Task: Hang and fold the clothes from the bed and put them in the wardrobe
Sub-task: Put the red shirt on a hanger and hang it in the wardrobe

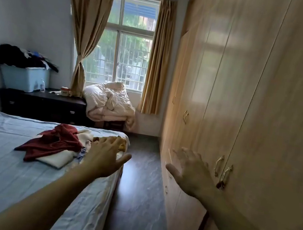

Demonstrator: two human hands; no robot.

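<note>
Both hands reach forward with fingers spread, grasping nothing: the left hand [106,154] at centre frame over the clothes [57,145] heaped on the bed [2,161], the right hand [190,172] near the closed wardrobe [248,90]. At left, a blue bin [24,79] overflows with dark garments [17,56].

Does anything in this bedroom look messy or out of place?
Yes. Clothes lie in a loose heap on the bed, dark garments spill over the blue bin, and a crumpled duvet is piled beneath the window.

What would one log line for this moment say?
hands: left open, right open | clothes on bed | wardrobe closed
</note>
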